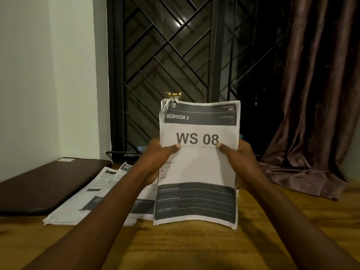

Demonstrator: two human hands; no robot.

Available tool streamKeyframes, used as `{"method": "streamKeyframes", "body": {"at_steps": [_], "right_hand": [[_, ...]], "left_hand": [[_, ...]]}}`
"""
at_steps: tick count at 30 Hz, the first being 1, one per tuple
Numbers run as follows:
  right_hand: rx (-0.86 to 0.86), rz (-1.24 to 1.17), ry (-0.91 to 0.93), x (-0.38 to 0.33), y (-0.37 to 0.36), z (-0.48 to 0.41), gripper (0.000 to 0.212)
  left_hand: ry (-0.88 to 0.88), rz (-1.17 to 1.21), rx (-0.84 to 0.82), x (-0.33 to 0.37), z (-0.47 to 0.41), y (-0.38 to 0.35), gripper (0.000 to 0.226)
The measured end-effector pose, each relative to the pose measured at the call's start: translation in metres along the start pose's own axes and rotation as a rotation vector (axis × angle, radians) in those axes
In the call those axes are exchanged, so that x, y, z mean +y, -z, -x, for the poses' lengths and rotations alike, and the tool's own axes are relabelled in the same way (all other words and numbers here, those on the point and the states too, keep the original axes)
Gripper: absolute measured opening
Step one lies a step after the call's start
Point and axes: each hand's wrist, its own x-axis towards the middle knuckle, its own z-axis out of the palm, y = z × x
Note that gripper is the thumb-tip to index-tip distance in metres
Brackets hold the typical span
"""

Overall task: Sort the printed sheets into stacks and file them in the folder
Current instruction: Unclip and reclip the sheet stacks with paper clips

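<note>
Stack of sheets (196, 166) stands upright on table (194, 248), long axis vertical; left hand (153, 158) and right hand (241, 158) clamp its side edges, thumbs in front. Flat piles (93, 199) lie lower left of frame, nearer left hand.

The counter (194, 250) is yellow-brown wood with a plain grain. At its left end lies a flat, dark brown folder (48, 184), closed, running back toward the wall. Just beside it a thick pile of printed sheets (74, 209) lies flat, and a second pile (140, 207) overlaps it on the right (both with ragged edges). An upright stack (196, 172) stands with its lower edge on the wood. At the far right a curtain hem (303, 174) pools on the surface.
</note>
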Motion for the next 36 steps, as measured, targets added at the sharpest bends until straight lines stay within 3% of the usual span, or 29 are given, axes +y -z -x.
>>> {"method": "streamKeyframes", "body": {"at_steps": [4,7,10,12,14,16,17,20,22,24,27,31,34,36], "right_hand": [[-0.235,-0.024,-0.11,-0.029,0.014,-0.015,0.021],[-0.346,-0.043,-0.217,-0.016,0.013,-0.024,0.02],[-0.245,-0.066,-0.316,0.027,-0.005,-0.027,0.021],[-0.206,-0.095,-0.374,0.056,-0.015,-0.026,0.024],[-0.224,-0.116,-0.434,0.081,-0.019,-0.022,0.025],[-0.256,-0.116,-0.461,0.102,-0.019,-0.02,0.023],[-0.266,-0.106,-0.453,0.109,-0.018,-0.018,0.022],[-0.281,-0.071,-0.431,0.124,-0.023,-0.017,0.022],[-0.297,-0.093,-0.435,0.13,-0.025,-0.018,0.024],[-0.306,-0.116,-0.427,0.135,-0.026,-0.02,0.025],[-0.257,-0.092,-0.387,0.139,-0.029,-0.023,0.021],[-0.178,0.024,-0.341,0.141,-0.035,-0.022,0.036],[-0.232,0.294,-0.304,0.133,-0.035,-0.018,0.041],[-0.253,0.345,-0.269,0.125,-0.03,-0.019,0.039]], "left_hand": [[0.174,0.204,-0.246,0.01,-0.005,0.037,0.035],[0.372,0.217,-0.402,-0.005,-0.007,0.061,0.072],[0.527,0.278,-0.409,-0.037,-0.009,0.063,0.067],[0.571,0.299,-0.387,-0.061,-0.011,0.065,0.073],[0.578,0.263,-0.378,-0.073,-0.012,0.066,0.062],[0.502,0.093,-0.287,-0.078,-0.019,0.064,0.043],[0.414,-0.074,-0.164,-0.079,-0.025,0.061,0.039],[0.006,-0.685,0.202,-0.085,-0.05,0.043,0.053],[-0.238,-0.878,0.19,-0.09,-0.062,0.02,0.054],[-0.374,-0.914,0.023,-0.099,-0.074,-0.006,0.044],[-0.393,-0.943,-0.141,-0.115,-0.094,-0.033,0.029],[-0.349,-0.824,-0.161,-0.135,-0.101,-0.04,0.025],[-0.381,-0.736,-0.16,-0.139,-0.092,-0.04,0.03],[-0.354,-0.673,-0.157,-0.141,-0.093,-0.038,0.022]]}}
